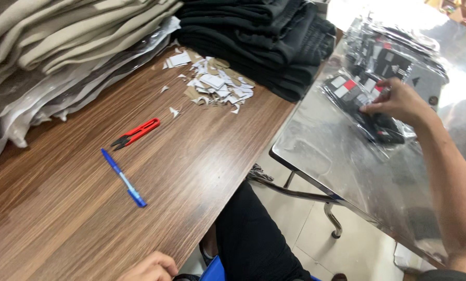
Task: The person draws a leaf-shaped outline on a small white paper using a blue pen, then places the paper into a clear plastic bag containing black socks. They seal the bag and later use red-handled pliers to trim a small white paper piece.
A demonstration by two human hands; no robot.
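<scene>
My right hand [394, 101] reaches out over a shiny metal table [347, 166] and pinches the edge of a clear plastic bag [365, 112] holding a dark folded garment with white and red tags. More bagged garments [399, 57] are piled just behind it. My left hand [151, 268] rests at the near edge of a brown wooden table [77, 208], fingers curled, holding nothing that I can see. A blue pen [124, 178] and red thread snips [137, 133] lie on the wood ahead of it.
Stacks of beige folded cloth [61, 31] on plastic bags fill the far left. Black folded garments [264, 36] sit at the back. A heap of torn paper tags [215, 83] lies near them. My leg in black [254, 239] shows in the gap between the tables.
</scene>
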